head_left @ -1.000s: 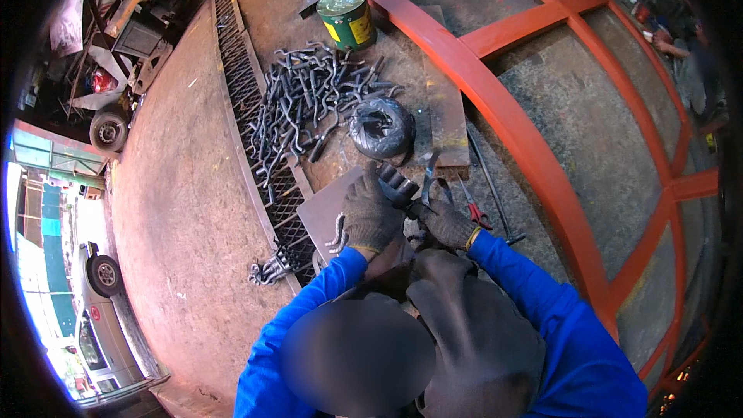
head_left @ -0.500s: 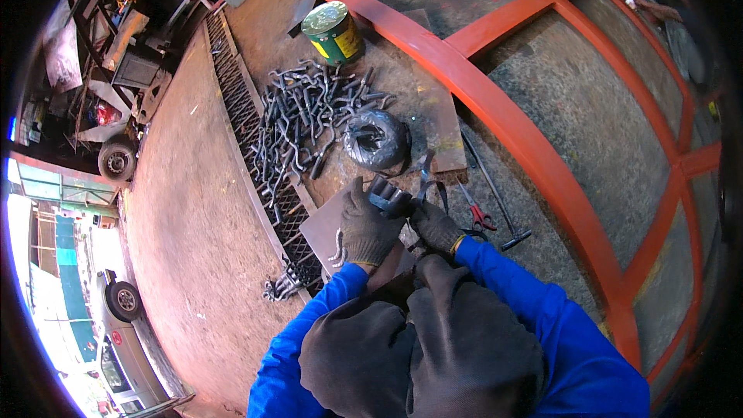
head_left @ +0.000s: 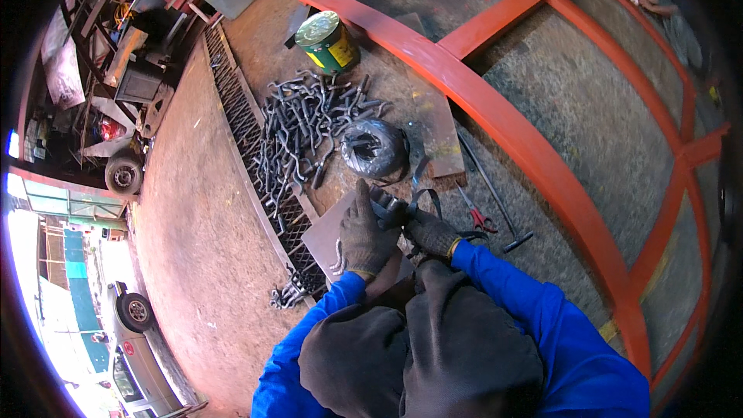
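Observation:
A compact bundle of dark metal rods (head_left: 389, 207), their rounded ends facing away from me, is between my gloved hands. My left hand (head_left: 364, 240) presses against its left side with the fingers long and close together, the thumb side hidden. On the right side my right hand (head_left: 432, 234) is closed, its fingers partly hidden. A black strip (head_left: 427, 195) loops up from beside that hand. Beneath my hands lies a flat metal plate (head_left: 323, 234). Just beyond them sits a roll wrapped in shiny dark plastic (head_left: 373, 149), beside a heap of bent metal rods (head_left: 298, 120).
Red-handled scissors (head_left: 481, 220) and a T-shaped metal bar (head_left: 503, 213) lie at the right. A large red metal frame (head_left: 534, 162) spans that side. Farther off stand a green and yellow can (head_left: 329, 42) and, at left, a parked vehicle (head_left: 139, 364). A lattice strip (head_left: 240, 101) runs across the floor.
The view has shifted slightly. My left fingers are straighter along the bundle, and the black strip now stands in a wider loop by my right hand.

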Available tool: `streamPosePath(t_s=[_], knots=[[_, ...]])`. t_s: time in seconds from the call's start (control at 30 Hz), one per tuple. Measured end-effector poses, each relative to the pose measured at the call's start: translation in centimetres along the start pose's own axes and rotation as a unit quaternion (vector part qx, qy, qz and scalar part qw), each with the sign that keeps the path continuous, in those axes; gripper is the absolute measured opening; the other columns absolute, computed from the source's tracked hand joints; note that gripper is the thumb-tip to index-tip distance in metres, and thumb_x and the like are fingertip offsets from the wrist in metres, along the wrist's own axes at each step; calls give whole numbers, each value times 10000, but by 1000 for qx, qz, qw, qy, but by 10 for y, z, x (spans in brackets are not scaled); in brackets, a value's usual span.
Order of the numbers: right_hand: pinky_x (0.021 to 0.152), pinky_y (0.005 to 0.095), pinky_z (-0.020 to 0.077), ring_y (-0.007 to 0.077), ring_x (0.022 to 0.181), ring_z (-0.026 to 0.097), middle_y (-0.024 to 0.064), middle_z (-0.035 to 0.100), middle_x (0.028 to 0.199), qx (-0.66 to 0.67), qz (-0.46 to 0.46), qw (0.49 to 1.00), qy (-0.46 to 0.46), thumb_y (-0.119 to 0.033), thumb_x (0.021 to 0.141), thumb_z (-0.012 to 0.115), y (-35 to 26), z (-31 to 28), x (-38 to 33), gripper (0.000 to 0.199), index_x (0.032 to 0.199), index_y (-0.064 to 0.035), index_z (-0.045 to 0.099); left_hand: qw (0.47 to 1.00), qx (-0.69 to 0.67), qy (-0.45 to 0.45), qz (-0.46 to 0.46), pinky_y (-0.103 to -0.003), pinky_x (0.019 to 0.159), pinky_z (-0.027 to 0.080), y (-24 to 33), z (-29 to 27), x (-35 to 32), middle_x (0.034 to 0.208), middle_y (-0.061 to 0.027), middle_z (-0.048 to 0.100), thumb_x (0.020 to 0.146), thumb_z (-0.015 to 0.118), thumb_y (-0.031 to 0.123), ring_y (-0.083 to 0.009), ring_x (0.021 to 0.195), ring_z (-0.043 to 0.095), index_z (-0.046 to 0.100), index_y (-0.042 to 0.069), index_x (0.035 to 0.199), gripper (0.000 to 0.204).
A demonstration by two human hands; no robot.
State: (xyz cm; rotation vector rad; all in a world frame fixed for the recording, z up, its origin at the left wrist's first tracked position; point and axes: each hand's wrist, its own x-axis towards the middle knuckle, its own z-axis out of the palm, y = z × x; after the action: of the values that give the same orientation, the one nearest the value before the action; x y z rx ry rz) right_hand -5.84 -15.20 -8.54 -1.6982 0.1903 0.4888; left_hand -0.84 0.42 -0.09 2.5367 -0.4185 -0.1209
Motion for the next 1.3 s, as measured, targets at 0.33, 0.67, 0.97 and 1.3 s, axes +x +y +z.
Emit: streamPosePath(t_s=[0.33, 0.67, 0.97, 1.3], knots=[[810, 474, 509, 384, 944, 630, 220, 631, 1012, -335, -237, 912, -19, -150, 912, 516, 30, -10, 11, 239, 1094, -22, 604, 974, 9, -221, 46, -414, 983, 473, -2, -27, 42, 1173, -241, 618, 637, 880, 449, -366, 1107, 613, 153, -164, 1437, 1243], [750, 486, 533, 345, 863, 678, 168, 690, 918, -458, -231, 859, 3, -170, 911, 490, 25, 7, 11, 287, 1128, -55, 638, 995, 89, -24, -43, -447, 806, 537, 12, 25, 43, 930, -219, 683, 610, 859, 312, -354, 907, 678, 229, -25, 1448, 1102], [780, 505, 514, 410, 917, 665, 250, 667, 1040, -369, -207, 902, -81, -252, 893, 555, 1, -18, -13, 510, 1344, -22, 495, 985, 117, -19, -127, -511, 872, 490, 34, 18, 33, 1149, -243, 590, 627, 768, 327, -435, 1038, 605, 436, 62, 1301, 797], [910, 477, 486, 388, 1009, 637, 229, 630, 1178, -388, -353, 835, 164, -253, 921, 490, 7, -18, -84, 405, 1255, -49, 594, 990, 99, 30, -92, -517, 868, 478, 16, 33, 32, 1041, -246, 638, 619, 771, 322, -421, 1004, 606, 537, 49, 1194, 677]])
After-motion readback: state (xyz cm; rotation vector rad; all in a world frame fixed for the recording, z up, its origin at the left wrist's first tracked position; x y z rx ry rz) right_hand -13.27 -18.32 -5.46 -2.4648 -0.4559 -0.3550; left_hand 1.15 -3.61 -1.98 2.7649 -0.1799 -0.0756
